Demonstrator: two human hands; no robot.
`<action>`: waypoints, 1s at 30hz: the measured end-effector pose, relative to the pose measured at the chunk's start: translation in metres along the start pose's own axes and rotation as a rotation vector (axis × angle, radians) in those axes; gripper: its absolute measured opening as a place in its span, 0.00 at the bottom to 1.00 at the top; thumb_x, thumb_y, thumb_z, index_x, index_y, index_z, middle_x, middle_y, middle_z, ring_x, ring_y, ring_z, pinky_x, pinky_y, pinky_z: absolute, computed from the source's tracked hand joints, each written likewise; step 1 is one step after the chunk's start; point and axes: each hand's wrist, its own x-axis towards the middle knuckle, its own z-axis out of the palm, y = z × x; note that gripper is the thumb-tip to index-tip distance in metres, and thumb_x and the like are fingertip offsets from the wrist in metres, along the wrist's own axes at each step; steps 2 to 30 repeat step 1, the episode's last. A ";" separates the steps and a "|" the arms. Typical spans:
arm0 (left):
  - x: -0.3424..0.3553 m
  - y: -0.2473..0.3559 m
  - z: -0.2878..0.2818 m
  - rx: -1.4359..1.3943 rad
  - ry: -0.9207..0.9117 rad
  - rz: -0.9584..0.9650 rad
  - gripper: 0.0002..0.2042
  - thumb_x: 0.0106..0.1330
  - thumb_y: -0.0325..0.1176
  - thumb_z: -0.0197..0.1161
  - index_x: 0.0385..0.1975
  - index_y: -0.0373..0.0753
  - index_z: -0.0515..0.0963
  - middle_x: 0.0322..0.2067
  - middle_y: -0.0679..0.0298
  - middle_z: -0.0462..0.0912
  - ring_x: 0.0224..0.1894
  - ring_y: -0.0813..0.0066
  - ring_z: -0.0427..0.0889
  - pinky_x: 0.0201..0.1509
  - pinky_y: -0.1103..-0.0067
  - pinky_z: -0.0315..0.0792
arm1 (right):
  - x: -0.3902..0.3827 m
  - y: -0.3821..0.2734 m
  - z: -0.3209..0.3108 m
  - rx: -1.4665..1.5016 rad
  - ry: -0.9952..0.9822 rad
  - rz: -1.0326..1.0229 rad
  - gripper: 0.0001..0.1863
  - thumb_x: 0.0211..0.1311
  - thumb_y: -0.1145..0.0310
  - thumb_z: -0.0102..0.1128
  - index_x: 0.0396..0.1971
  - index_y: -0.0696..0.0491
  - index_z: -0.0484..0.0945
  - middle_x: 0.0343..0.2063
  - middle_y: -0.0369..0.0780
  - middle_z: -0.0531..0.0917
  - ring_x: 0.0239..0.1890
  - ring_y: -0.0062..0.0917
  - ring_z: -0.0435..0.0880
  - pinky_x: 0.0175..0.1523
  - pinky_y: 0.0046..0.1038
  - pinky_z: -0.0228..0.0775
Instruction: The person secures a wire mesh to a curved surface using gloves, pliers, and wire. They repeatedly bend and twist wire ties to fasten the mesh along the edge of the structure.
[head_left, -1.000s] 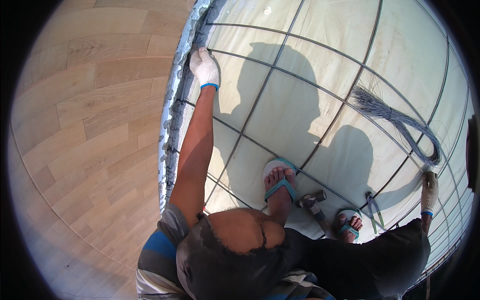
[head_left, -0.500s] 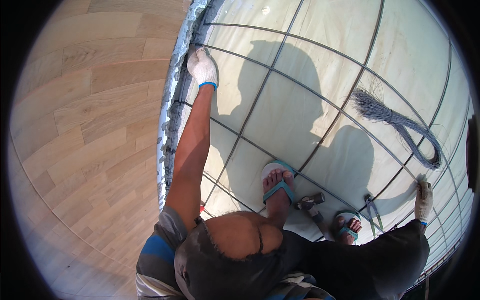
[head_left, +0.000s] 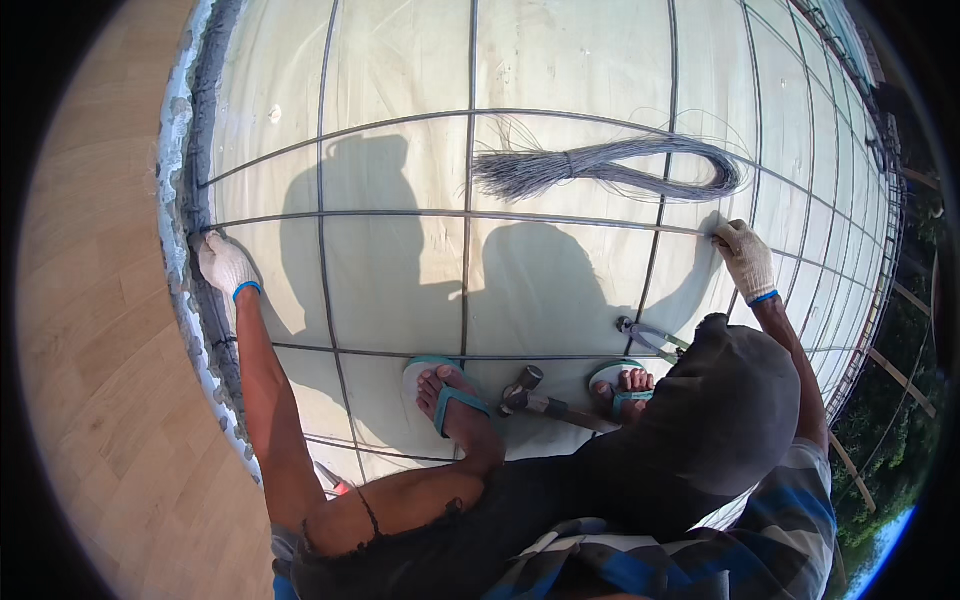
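A long thin steel rebar rod [head_left: 400, 213] spans the grid from side to side, and both of my hands are on it. My left hand [head_left: 226, 266], in a white knit glove with a blue cuff, closes on its left end beside the rough concrete edge. At the other end, my right hand [head_left: 747, 262], gloved alike, pinches the rod between thumb and fingers. Just beyond the rod lies a looped bundle of thin tie wire [head_left: 610, 168]. Pincers [head_left: 650, 336] with pale green handles and a hammer [head_left: 535, 400] rest near my feet.
More crossing rebar [head_left: 470, 290] lies over pale panels [head_left: 400, 80]. A jagged concrete edge [head_left: 178, 200] borders a wood-look tiled floor [head_left: 95, 300] on the left. My sandalled feet [head_left: 450, 400] stand between the bars. Greenery and poles [head_left: 900, 380] show beyond the right edge.
My view has swung to the right, bringing the right edge and greenery into sight. Both hands are still at the rod's two ends; the wire bundle and tools lie where they were.
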 end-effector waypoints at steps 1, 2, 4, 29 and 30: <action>0.006 -0.011 -0.010 0.034 -0.014 -0.058 0.24 0.78 0.43 0.52 0.44 0.22 0.82 0.41 0.38 0.87 0.41 0.41 0.83 0.51 0.59 0.75 | 0.008 -0.009 -0.004 -0.035 0.001 -0.024 0.07 0.69 0.65 0.61 0.43 0.49 0.83 0.41 0.42 0.84 0.44 0.42 0.86 0.46 0.42 0.80; 0.006 -0.011 -0.010 0.034 -0.014 -0.058 0.24 0.78 0.43 0.52 0.44 0.22 0.82 0.41 0.38 0.87 0.41 0.41 0.83 0.51 0.59 0.75 | 0.008 -0.009 -0.004 -0.035 0.001 -0.024 0.07 0.69 0.65 0.61 0.43 0.49 0.83 0.41 0.42 0.84 0.44 0.42 0.86 0.46 0.42 0.80; 0.006 -0.011 -0.010 0.034 -0.014 -0.058 0.24 0.78 0.43 0.52 0.44 0.22 0.82 0.41 0.38 0.87 0.41 0.41 0.83 0.51 0.59 0.75 | 0.008 -0.009 -0.004 -0.035 0.001 -0.024 0.07 0.69 0.65 0.61 0.43 0.49 0.83 0.41 0.42 0.84 0.44 0.42 0.86 0.46 0.42 0.80; 0.006 -0.011 -0.010 0.034 -0.014 -0.058 0.24 0.78 0.43 0.52 0.44 0.22 0.82 0.41 0.38 0.87 0.41 0.41 0.83 0.51 0.59 0.75 | 0.008 -0.009 -0.004 -0.035 0.001 -0.024 0.07 0.69 0.65 0.61 0.43 0.49 0.83 0.41 0.42 0.84 0.44 0.42 0.86 0.46 0.42 0.80; 0.006 -0.011 -0.010 0.034 -0.014 -0.058 0.24 0.78 0.43 0.52 0.44 0.22 0.82 0.41 0.38 0.87 0.41 0.41 0.83 0.51 0.59 0.75 | 0.008 -0.009 -0.004 -0.035 0.001 -0.024 0.07 0.69 0.65 0.61 0.43 0.49 0.83 0.41 0.42 0.84 0.44 0.42 0.86 0.46 0.42 0.80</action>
